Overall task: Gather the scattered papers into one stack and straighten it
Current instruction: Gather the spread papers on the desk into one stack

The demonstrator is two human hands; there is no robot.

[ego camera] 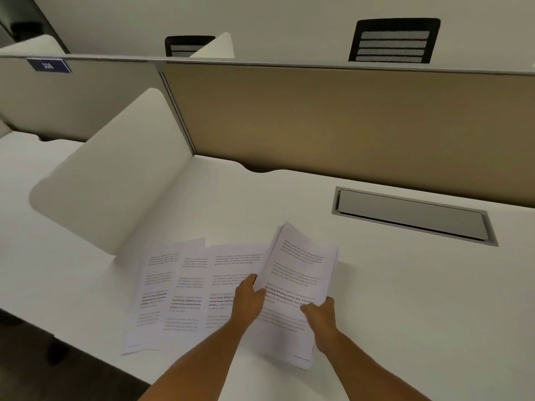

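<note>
Both hands pinch a small bundle of white printed sheets (pixel 298 285), the left hand (pixel 249 299) gripping its left edge and the right hand (pixel 320 314) its lower right edge. Three more printed sheets (pixel 179 290) lie fanned on the white desk (pixel 405 299) just left of the fingers.

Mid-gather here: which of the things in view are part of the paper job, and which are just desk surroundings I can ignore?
Part of the job:
- held stack of papers, gripped by left hand and right hand
- loose printed sheets fanned out, overlapping, on the desk

Just surroundings:
- cable tray lid
- white side divider
- tan back panel
- two office chairs beyond it
</note>
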